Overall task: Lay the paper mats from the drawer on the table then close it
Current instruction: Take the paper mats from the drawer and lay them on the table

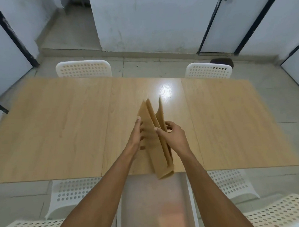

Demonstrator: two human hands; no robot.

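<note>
A small stack of tan paper mats [153,129] stands on edge above the near middle of the wooden table [61,126], its sheets fanned apart at the top. My left hand [137,137] lies against the stack's left face with its fingers fairly straight. My right hand [171,134] grips the sheets on the right, thumb on the near side and fingers curled round the far side. Below the table's near edge the drawer [151,201] stands pulled out towards me, its inside blurred.
White perforated chairs stand at the far side [83,69] [208,71] and at the near side [71,193] [233,183], with two more at the bottom corners. A white pillar [147,19] and dark-framed doors line the back. A dark round object [221,62] sits on the floor.
</note>
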